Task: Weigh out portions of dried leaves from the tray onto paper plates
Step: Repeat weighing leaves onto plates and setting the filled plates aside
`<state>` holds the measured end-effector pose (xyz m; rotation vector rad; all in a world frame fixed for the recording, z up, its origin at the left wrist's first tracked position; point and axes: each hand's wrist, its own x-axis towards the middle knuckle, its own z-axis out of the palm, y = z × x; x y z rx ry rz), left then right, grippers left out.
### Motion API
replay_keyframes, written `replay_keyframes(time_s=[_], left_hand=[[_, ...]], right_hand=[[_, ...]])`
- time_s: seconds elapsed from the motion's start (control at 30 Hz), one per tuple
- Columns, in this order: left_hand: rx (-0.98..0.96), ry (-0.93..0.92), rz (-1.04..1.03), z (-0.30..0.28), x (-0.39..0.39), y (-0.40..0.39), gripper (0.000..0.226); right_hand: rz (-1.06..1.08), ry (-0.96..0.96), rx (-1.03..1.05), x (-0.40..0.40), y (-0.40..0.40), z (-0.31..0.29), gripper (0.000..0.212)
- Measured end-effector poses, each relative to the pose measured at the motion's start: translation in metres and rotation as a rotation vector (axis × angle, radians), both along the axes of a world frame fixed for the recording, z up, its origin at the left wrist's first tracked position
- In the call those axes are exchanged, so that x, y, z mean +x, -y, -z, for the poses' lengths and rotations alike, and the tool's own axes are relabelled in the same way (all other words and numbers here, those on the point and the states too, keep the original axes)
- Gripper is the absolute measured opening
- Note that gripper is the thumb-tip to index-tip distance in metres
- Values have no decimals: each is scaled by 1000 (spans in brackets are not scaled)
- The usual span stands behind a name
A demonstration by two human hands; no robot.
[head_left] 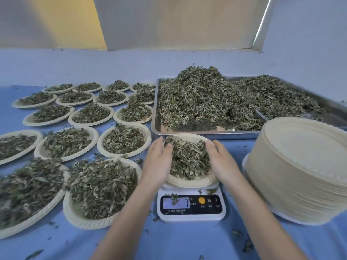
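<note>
Both hands, left (pixel 157 162) and right (pixel 223 162), cup the leaves (pixel 189 158) on the plate (pixel 187 182) atop the scale (pixel 191 205), fingers straight, low centre frame. Likely settling a portion; next, read the display, partly hidden by a leaf. Tray (pixel 155 117) touches the plate behind; filled plates (pixel 80 220) crowd left, stack (pixel 296 171) right.

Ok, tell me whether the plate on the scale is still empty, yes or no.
No: the paper plate on the scale holds a heap of dried leaves, with the left hand and right hand cupped against its sides.
</note>
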<state>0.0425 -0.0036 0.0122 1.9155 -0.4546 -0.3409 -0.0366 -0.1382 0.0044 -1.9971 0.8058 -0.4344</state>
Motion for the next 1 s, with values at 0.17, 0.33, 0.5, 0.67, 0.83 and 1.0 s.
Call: replay_keyframes(time_s=[0.17,0.33,0.5,0.67,0.83,1.0], left_hand=[[-128,69,-121,-20,7,-12,43],[-63,227,-293,-39,37,-58,40],[-26,170,-509,-56,77,-134,50],[-24,166,-670,-73,128,-217,51],[-119,176,-826,-75,190,-282,47],[-251,73,-1018,-55,266,-325,35]], right_hand=[[24,158,34,11,-16,-34,51],[-100,240,27,50,-59,-69,50],[-302,207,2,113,-126,-87,54],[-484,140,141,179,-198,-93,55],[-555,99,272,237,-251,-92,47],[-476,54,331,288,-269,-81,44]])
